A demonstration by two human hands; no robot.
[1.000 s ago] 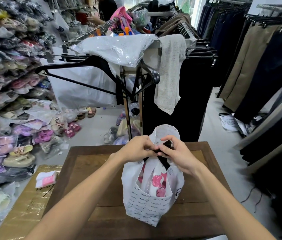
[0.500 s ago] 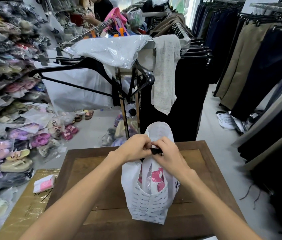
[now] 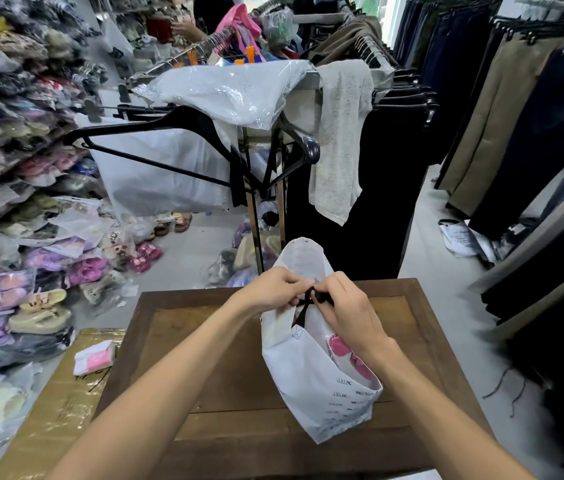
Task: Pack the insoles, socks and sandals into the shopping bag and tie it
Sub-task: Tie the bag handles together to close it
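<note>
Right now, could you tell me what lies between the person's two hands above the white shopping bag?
In the head view, a black tie ribbon, pinched by left hand and right hand.

Clothing shop with a pale grey floor. Dark wooden table in front, a gold-wrapped box touching its left edge. Shelves packed with bagged sandals at left. Clothes rack in the middle, trousers hanging at right. Daylight at the far end.
</note>
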